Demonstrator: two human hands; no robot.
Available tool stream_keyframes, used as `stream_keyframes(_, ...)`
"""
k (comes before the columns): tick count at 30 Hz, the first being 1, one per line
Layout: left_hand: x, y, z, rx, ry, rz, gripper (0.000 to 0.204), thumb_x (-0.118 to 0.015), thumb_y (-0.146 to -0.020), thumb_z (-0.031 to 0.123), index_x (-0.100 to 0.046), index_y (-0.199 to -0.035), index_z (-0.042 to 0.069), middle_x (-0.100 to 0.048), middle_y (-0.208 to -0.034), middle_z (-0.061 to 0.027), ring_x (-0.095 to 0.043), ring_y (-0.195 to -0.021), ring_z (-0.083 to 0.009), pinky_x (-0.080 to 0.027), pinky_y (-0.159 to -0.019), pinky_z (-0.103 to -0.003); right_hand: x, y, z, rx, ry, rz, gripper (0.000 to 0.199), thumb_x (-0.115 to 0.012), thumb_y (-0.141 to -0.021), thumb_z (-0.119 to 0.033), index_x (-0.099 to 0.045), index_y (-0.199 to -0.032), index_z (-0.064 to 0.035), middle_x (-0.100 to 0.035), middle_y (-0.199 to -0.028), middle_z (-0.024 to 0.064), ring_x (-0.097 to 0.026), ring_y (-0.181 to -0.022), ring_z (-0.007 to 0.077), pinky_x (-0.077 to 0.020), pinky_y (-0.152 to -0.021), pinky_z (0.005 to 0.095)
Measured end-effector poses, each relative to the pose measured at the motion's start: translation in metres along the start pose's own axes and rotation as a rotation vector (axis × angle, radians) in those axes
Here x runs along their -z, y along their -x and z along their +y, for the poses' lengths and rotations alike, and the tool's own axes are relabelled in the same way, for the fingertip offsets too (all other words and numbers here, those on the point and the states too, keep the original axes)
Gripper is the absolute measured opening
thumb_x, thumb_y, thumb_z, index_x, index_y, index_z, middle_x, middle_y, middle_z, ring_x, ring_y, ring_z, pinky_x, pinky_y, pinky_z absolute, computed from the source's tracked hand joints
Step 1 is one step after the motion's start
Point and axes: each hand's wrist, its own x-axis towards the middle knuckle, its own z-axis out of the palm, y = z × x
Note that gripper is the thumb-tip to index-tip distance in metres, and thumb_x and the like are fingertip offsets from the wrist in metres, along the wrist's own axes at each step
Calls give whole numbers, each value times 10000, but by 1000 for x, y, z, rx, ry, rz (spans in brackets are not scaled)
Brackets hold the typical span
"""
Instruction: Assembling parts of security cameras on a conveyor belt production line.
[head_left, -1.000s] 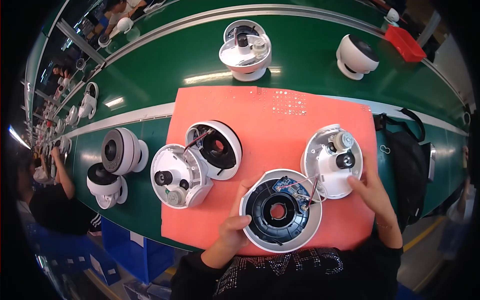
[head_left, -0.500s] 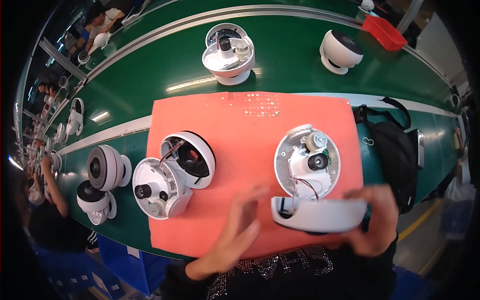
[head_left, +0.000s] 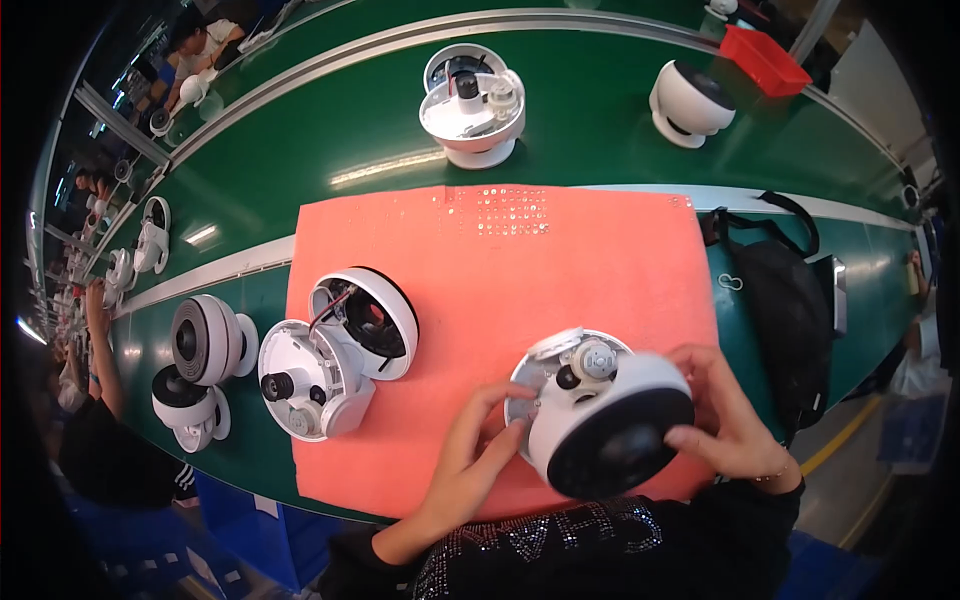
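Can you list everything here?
Held device: one, white and black, mat's lower right
Opened devices: two, white and black, mat's left, beyond
Other devices: several, white and black, around
Mat: one, coral, centre
Small pieces: many, silvery, mat's far edge
Tray: one, red, upper right
Bag: one, black, right
Worktops: two, green, underneath
Bins: count unclear, blue, lower left
People: several, black or white tops, left
Left hand: one, bare, device's left
Right hand: one, bare, device's right
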Motion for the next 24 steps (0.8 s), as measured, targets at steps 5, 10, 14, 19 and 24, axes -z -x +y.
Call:
stream_keyframes(5,16,17,10,-237,-436,-23,405,-508,-838,301,-529,-1111,2,-416,-1275,-205,-437,-1169,-362,-390,-913,-371,-6,3,1,41,-72,-36,629,-631,-781,-38,-206,-1244,-18,-432,-1103,131,-476,-1037,180,-470,-720,238)
stream_keyframes(10,14,3,7,-649,-865,-164,530,-503,-809,427,-574,-1094,-14,-246,-1308,-377,-359,-1202,-436,-334,-960,-413,-3,-6,-1,93,-142,-85,659,-644,-773,-48,-231,-1286,-15,-438,-1111,136,-478,-1057,203,-479,-740,266)
stream_keyframes(14,20,-1,8,-632,-875,-179,534,-596,-765,396,-574,-1081,-35,-248,-1315,-367,-371,-1192,-438,-346,-950,-410,-7,-12,1,53,49,-63,597,-647,-768,-51,-318,-1264,1,-435,-1170,156,-464,-1096,204,-509,-701,258)
stream_keyframes(19,9,-2,26,-534,-746,-46,469,-791,-598,280,-611,-851,-71,-485,-1151,-313,-636,-836,-313,-509,-707,-313,-12,-16,1,32,-44,-5,497,-659,-756,-71,-380,-1158,15,-499,-1095,142,-523,-1022,185,-525,-655,252)
stream_keyframes(24,12,-10,41,-480,-792,-59,410,-772,-619,298,-613,-780,-44,-619,-952,-206,-651,-669,-253,-513,-555,-303,-1,-32,-8,91,221,27,338,-675,-747,-113,-477,-1000,-5,-579,-804,62,-578,-739,112,-466,-556,206)
